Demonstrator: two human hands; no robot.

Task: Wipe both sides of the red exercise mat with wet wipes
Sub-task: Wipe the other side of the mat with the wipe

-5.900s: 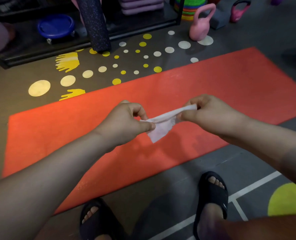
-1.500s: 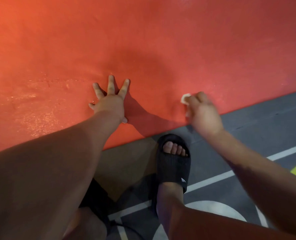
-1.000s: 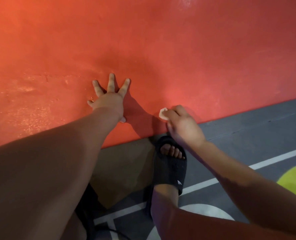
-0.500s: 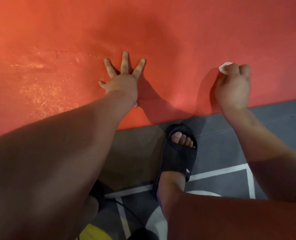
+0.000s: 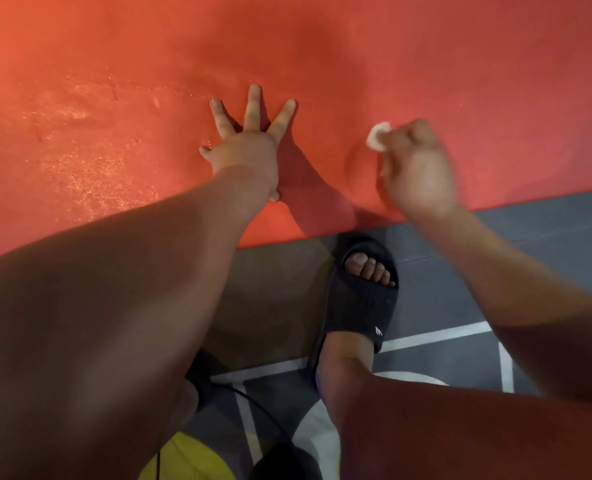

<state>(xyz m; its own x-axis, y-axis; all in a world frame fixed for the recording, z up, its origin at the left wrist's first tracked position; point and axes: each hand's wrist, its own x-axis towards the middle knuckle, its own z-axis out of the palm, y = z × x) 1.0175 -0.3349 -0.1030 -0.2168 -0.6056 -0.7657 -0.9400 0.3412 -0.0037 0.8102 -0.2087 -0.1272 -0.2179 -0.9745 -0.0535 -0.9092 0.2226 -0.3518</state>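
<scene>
- Right hand (image 5: 417,168) has travelled along the red exercise mat (image 5: 461,64) toward the left hand (image 5: 248,152) since the previous frame; the left hand has kept its place.
- Right hand: fingers curled round a balled wet wipe (image 5: 377,136), which protrudes at the thumb side and touches the mat just inside its near edge.
- Left hand: flat on the mat, fingers straight and spread, holding nothing.
- Mat: lies on the floor (image 5: 530,237); beyond both hands, bare mat surface extends to the top of view and to either side. A glistening patch lies left of the left hand.
- Black sandal (image 5: 360,306): on the floor, toe just off the mat's near edge.
</scene>
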